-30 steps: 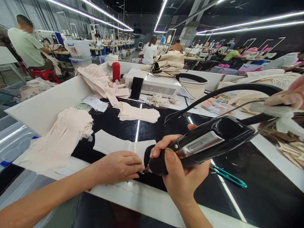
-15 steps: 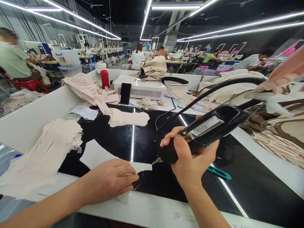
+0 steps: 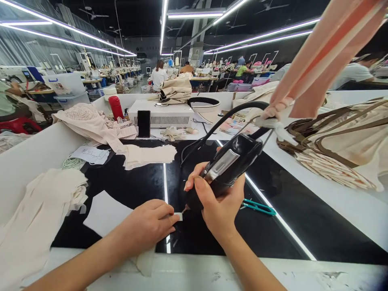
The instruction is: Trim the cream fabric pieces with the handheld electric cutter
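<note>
My right hand is wrapped round a black corded hand tool with a silver metal plate on its side. The tool slants down to the left, and its thin tip lies close to the narrow end of a white, curved-edged flat piece. On that piece rests my left hand, fingers close together. A short white end sticks out past the fingertips; the middle is hidden under the hand. Whether the tip touches the piece I cannot tell. A teal cutter lies right of my right hand.
Cream fabric pieces are heaped at left, with a smaller stack beyond the hands. A phone leans against a white box. A pink cloth strip is tied to the tool's upper end. Brown-edged fabric lies at right.
The view has turned right, so most things appear further left. The tool has become steeper, its rear end swung inward. My left fingers now cover more of the white piece's narrow end.
</note>
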Demonstrator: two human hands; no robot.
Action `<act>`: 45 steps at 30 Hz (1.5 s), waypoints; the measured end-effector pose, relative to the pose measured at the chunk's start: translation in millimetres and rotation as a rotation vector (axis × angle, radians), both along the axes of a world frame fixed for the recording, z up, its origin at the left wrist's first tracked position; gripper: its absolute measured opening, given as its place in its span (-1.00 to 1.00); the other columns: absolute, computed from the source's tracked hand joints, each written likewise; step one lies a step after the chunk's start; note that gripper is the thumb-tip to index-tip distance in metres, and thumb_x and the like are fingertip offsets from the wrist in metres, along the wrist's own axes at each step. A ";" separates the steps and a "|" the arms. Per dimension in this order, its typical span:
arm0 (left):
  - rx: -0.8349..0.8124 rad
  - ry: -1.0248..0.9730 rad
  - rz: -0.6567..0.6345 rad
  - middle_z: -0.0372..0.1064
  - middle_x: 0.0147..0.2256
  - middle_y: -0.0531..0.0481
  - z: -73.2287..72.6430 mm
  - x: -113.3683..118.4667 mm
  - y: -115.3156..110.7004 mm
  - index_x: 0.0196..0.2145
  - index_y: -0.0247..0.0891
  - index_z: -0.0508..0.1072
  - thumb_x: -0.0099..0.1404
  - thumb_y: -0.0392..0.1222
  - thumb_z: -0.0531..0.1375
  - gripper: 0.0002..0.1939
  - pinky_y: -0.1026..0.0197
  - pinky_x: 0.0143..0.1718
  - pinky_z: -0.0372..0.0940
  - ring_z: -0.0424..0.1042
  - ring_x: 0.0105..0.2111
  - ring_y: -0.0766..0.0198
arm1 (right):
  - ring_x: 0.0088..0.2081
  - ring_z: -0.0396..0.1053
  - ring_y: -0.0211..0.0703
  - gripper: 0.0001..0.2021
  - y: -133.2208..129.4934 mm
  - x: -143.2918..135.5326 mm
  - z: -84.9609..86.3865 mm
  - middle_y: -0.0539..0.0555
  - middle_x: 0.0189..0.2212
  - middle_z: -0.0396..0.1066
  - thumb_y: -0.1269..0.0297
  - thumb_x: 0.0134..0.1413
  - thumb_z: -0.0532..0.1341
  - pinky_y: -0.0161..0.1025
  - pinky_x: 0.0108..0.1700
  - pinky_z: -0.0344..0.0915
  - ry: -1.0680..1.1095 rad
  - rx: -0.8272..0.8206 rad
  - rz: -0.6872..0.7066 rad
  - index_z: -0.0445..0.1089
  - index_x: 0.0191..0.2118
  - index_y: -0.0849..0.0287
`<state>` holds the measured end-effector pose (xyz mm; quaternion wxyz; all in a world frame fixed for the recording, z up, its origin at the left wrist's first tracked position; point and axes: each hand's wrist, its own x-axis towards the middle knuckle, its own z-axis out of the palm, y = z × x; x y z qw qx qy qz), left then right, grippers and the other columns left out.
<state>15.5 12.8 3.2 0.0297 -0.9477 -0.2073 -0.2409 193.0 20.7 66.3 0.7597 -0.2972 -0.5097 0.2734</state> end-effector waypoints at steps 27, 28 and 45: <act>-0.023 -0.042 -0.010 0.49 -0.16 -0.09 -2.1 -3.8 -2.6 0.01 -0.34 0.47 0.57 -0.30 0.07 -0.80 0.08 -0.09 0.55 0.54 -0.15 0.16 | -0.55 0.42 -0.31 -0.60 -4.6 -2.4 -3.1 -0.16 -0.39 0.45 0.39 0.09 0.37 -0.28 -0.47 0.49 -0.058 -0.017 -0.010 0.23 -0.03 0.00; -0.021 -0.045 -0.012 0.49 -0.16 -0.10 -2.5 -3.7 -2.5 0.01 -0.34 0.47 0.57 -0.30 0.07 -0.80 0.08 -0.08 0.55 0.54 -0.15 0.16 | -0.56 0.42 -0.31 -0.60 -4.6 -2.3 -3.6 -0.16 -0.39 0.45 0.38 0.09 0.37 -0.28 -0.47 0.48 -0.062 -0.021 -0.012 0.23 -0.03 0.00; -0.022 -0.065 -0.017 0.52 -0.16 -0.10 -2.8 -2.8 -1.7 0.02 -0.33 0.46 0.59 -0.29 0.03 -0.77 0.08 -0.06 0.56 0.55 -0.14 0.16 | -0.55 0.43 -0.31 -0.63 -15.7 -3.9 -4.1 -0.15 -0.39 0.46 0.45 0.10 0.34 -0.30 -0.47 0.50 -0.043 -0.012 0.023 0.22 -0.07 0.00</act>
